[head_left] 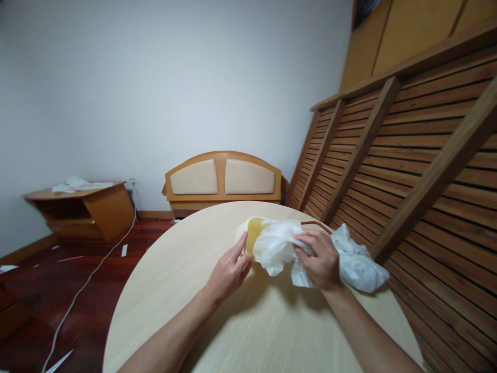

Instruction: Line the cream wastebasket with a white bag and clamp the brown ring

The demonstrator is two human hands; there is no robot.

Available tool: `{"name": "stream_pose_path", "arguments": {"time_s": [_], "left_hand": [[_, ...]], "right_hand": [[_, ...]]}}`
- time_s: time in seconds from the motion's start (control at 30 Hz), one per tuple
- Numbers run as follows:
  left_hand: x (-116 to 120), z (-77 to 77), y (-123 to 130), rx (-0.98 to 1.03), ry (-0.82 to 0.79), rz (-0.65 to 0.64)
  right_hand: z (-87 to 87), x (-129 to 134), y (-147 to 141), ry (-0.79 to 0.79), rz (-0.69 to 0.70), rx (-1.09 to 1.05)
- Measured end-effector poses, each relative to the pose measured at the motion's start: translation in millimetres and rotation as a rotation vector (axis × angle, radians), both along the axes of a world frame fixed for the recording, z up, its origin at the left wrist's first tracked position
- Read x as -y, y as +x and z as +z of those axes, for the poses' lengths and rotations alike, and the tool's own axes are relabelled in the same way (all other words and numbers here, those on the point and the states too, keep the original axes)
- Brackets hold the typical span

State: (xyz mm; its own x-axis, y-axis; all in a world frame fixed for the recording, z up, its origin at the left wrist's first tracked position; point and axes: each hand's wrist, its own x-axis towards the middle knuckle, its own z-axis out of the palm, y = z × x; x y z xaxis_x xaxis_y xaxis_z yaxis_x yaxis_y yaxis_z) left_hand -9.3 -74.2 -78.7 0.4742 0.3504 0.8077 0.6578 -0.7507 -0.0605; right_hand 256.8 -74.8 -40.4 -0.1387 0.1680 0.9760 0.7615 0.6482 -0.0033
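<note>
Left hand (228,270): pinching rounded yellow, white-rimmed object (254,233), probably stiff, best held by rim; right hand (320,258): gripping white plastic bag (276,242), likely soft, toward far edge of round pale table (174,290).

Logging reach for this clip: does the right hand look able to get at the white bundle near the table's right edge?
Probably yes: the white bundle lies beside the right hand with nothing visible between, though the fingers are occupied with crumpled white wrapping.

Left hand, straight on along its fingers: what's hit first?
The yellow-and-white item, which the left hand appears to hold at its near edge; next, likely the crumpled white wrap, though depth is unclear.
</note>
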Motion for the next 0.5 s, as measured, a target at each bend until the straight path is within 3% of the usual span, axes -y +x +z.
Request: {"name": "stream_pose_path", "arguments": {"time_s": [0.27, 0.5], "left_hand": [[3.2, -0.7, 3.9, -0.047, 0.072, -0.031], [5.8, -2.6, 6.9, -0.105, 0.125, -0.117]], "right_hand": [[-8.0, 4.5, -24.8, -0.142, -0.020, 0.201], [-10.4, 5.0, -28.5, -0.257, -0.178, 0.100]]}}
